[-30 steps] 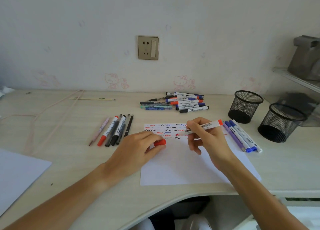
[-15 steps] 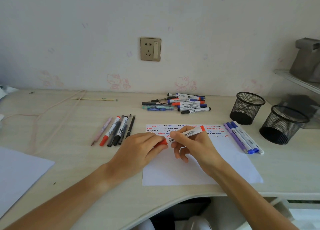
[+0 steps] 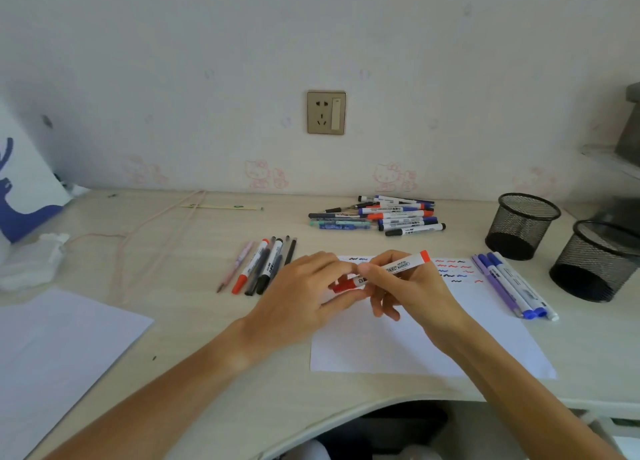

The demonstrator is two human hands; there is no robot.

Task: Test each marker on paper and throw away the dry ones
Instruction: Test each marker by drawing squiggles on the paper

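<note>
- The paper (image 3: 408, 341) lies flat under both your hands.
- Your right hand (image 3: 412, 289) grips the marker (image 3: 398, 267), its length running up-right, away from your left.
- Your left hand (image 3: 304, 300) pinches the red cap (image 3: 341, 284) at the marker's near end.

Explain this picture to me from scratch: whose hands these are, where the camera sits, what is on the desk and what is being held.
No machine here: a person wears a camera on the head, looking down at both hands. The right hand holds a red whiteboard marker; the left hand holds its red cap at the marker's tip. Below lies test paper with squiggles. On the desk: a row of pens to the left, a pile of markers behind, purple and blue markers to the right, two mesh cups.
</note>
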